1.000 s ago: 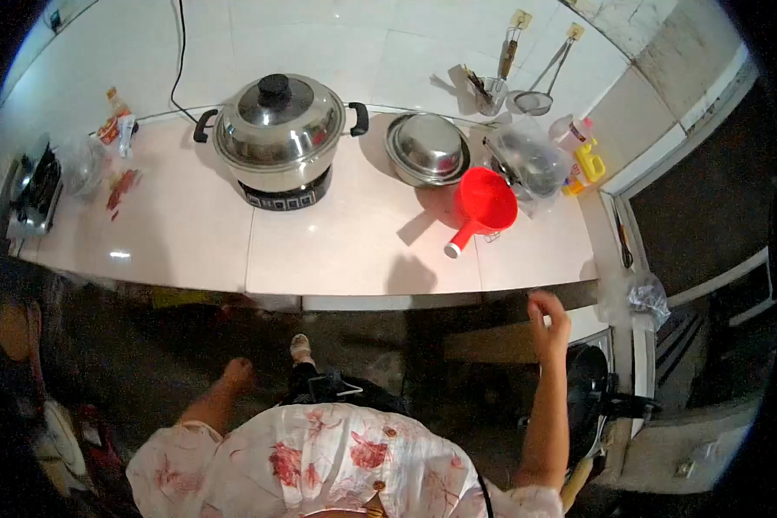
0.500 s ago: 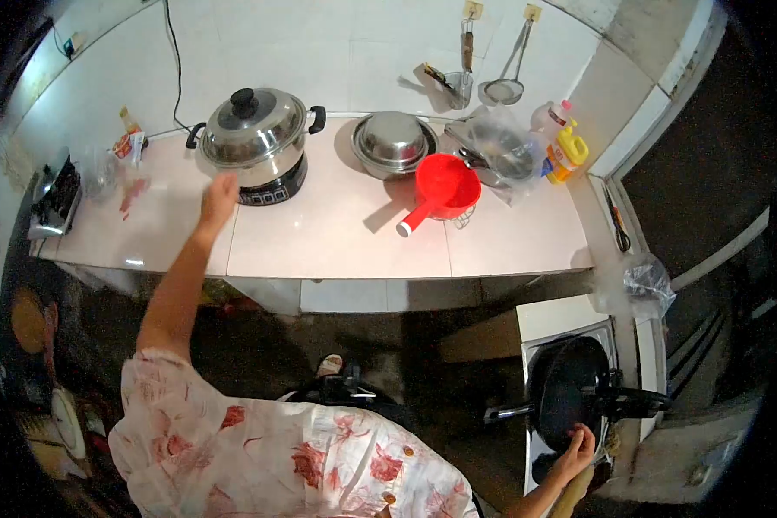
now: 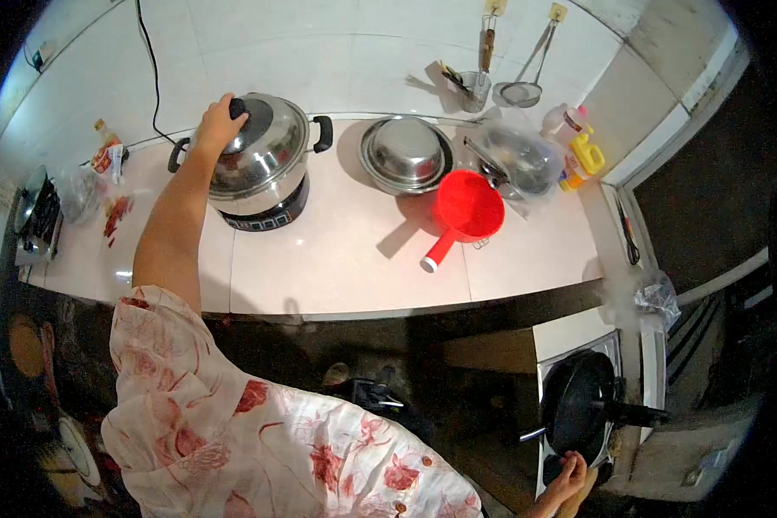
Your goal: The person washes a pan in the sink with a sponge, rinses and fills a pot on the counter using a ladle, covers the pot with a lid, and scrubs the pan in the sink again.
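Note:
My left hand (image 3: 219, 125) is closed round the black knob of a domed steel lid (image 3: 272, 129). The lid sits on a steel pot (image 3: 252, 192) with black side handles, on a black electric cooker (image 3: 272, 216) at the left of the counter. At the lower right, my right hand (image 3: 568, 474) is near the front rim of a black frying pan (image 3: 576, 397) on the stove. Its fingers are drawn together, and what they hold, if anything, is too small to make out. A tan shape (image 3: 585, 492) I cannot identify lies beside that hand.
A red dipper (image 3: 469, 205) lies right of a steel bowl (image 3: 406, 154). Behind are a plastic bag (image 3: 518, 155) and a yellow bottle (image 3: 584, 160). Red scraps (image 3: 116, 216) lie at the left. A strainer (image 3: 520, 93) hangs on the wall; a black cord (image 3: 151, 73) runs down it.
My left hand has moved up from the pot's front to the lid knob and closed round it. The view has shifted nearer the counter. My right hand stays by the pan.

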